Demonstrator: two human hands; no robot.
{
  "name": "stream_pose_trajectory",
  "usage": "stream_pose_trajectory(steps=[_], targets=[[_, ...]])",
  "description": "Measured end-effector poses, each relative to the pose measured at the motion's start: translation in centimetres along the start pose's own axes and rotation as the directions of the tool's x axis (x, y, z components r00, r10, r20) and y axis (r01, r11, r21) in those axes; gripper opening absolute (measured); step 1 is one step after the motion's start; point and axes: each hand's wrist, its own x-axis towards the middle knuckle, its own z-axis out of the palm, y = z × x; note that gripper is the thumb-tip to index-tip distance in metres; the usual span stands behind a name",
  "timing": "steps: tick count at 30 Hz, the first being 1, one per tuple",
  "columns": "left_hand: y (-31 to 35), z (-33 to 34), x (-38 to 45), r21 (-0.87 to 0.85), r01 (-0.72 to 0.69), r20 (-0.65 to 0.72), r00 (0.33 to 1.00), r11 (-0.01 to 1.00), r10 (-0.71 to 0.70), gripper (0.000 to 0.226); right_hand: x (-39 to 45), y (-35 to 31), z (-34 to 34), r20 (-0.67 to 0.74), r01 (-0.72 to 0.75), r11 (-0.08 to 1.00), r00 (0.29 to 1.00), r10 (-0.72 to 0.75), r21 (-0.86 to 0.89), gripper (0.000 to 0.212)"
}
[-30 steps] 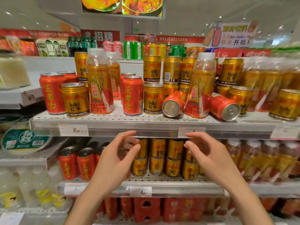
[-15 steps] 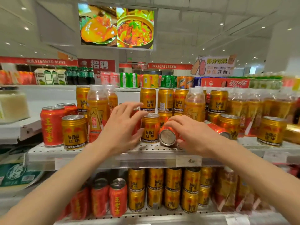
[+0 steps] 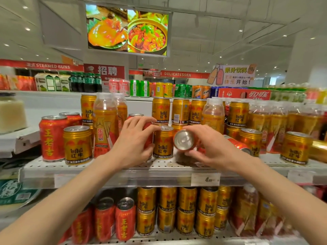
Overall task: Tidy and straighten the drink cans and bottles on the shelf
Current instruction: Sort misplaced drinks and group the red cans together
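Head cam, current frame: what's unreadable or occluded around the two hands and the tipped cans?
- Red can behind the left hand: label hidden by the hand.
- Tipped can in the right hand: only its silver end shows; body covered by fingers.
- Second lying can: mostly behind the right wrist.
- Price tag: blurred, digits incomplete.
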Motion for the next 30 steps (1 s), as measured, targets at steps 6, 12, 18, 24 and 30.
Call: stream_pose_trajectory(steps=[6,12,18,24,30], targets=[[0.2,0.3,0.1,0.001,0.009,-0.026,1.000,1.000,-0.009,0.053,0.2,-1.3,-0.7,-0.081,-0.175,0.960,0.977,0.197,0.219,0.072],[0.2,0.7,0.2,0.021,0.010,-0.063,0.998,1.000,-0.009,0.055,0.3,-1.8,-0.9,-0.041,-0.246,0.936,0.963,0.265,0.252,0.061],[0.7,1.2,0.5,0.067,0.063,-0.089,0.994,0.996,-0.056,0.060,0.6,-2.0,-0.9,-0.036,-0.289,0.928,0.952,0.305,0.234,0.063],[1.0,1.6,0.8,0.134,0.084,-0.111,0.991,0.987,-0.069,0.061,1.0,-2.5,-0.1,-0.051,-0.334,0.917,0.934,0.353,0.216,0.065],[0.8,1.7,0.6,0.129,0.067,-0.102,0.993,0.989,-0.054,0.059,0.8,-3.3,1.9,-0.152,-0.360,0.880,0.895,0.420,0.309,0.069]])
